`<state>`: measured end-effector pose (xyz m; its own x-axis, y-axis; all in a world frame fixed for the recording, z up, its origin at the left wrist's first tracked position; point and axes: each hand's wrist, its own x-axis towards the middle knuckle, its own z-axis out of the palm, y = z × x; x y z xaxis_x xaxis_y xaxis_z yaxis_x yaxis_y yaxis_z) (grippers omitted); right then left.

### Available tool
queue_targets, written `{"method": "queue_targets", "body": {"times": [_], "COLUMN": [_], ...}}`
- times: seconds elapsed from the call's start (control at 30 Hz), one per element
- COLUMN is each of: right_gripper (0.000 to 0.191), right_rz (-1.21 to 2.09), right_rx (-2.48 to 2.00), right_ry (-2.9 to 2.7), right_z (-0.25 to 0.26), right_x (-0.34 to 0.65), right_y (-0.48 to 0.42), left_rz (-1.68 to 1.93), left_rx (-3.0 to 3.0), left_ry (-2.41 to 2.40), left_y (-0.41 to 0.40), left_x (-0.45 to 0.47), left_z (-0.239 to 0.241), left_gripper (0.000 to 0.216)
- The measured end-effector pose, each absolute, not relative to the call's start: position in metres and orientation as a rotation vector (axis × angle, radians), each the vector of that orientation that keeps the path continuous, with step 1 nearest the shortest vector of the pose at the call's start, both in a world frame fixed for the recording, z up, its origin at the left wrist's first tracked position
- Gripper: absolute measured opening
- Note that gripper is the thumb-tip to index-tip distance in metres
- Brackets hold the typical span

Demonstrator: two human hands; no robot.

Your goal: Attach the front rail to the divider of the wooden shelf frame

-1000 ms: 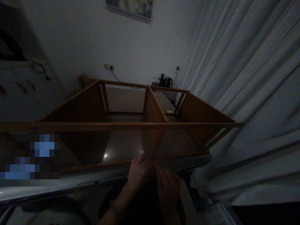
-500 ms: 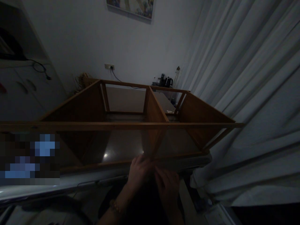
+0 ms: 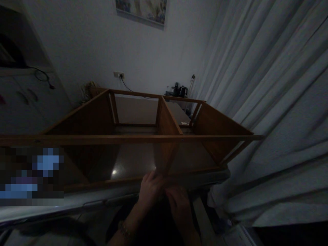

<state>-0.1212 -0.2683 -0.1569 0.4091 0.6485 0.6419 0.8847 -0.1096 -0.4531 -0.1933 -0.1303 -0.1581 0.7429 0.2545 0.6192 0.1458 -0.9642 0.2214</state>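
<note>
A brown wooden shelf frame (image 3: 123,139) lies across the view with its openings facing up, a divider (image 3: 171,118) near its middle. At its near lower rail (image 3: 115,183), below the divider, is my left hand (image 3: 150,187), wearing a bead bracelet on the wrist. Its fingers are bent and closed at the rail, with their tips lost in shadow. Just to the right and slightly lower, my right hand (image 3: 178,202) has its fingers bent and drawn together, pointing toward the left hand. Anything small between the fingers is too dark to make out.
The frame rests on a pale surface (image 3: 74,197). White curtains (image 3: 269,102) hang at the right. Cabinets (image 3: 30,99) stand on the left with a loose cable. A black kettle (image 3: 182,91) sits by the far wall, near a socket (image 3: 118,74). A pixelated patch covers the lower left.
My right hand has shifted a little left, closer to my left hand. The left hand stays by the lower rail. The whole view has moved slightly.
</note>
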Motion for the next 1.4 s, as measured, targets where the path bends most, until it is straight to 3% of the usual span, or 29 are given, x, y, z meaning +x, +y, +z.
{"method": "queue_targets", "body": {"times": [0.23,0.43,0.67,0.83,1.2,1.4], "right_gripper": [0.016,0.014,0.02,0.024,0.027,0.03], "right_rz": [-0.196,-0.167,-0.272,-0.322,-0.324,-0.344], "right_rx": [-1.825,-1.86,-1.864,-1.815,-1.76,-1.727], "right_ry": [-1.279,-1.31,-1.369,-1.409,-1.478,-1.509], "right_z": [-0.157,-0.148,-0.134,-0.133,-0.13,-0.144], "right_x": [-0.12,-0.118,-0.115,-0.113,-0.106,-0.101], "right_y": [-0.27,-0.271,-0.268,-0.264,-0.258,-0.255], "left_rz": [1.063,0.776,0.902,0.981,1.16,1.067], "left_rx": [2.765,2.678,2.5,2.448,2.383,2.308], "left_ry": [0.292,0.387,0.399,0.452,0.774,0.744], "left_y": [-0.13,-0.122,-0.104,-0.11,-0.129,-0.13], "left_x": [-0.194,-0.205,-0.202,-0.176,-0.14,-0.141], "left_z": [-0.158,-0.142,-0.102,-0.099,-0.129,-0.133], "left_gripper": [0.032,0.019,0.051,0.069,0.043,0.055]}}
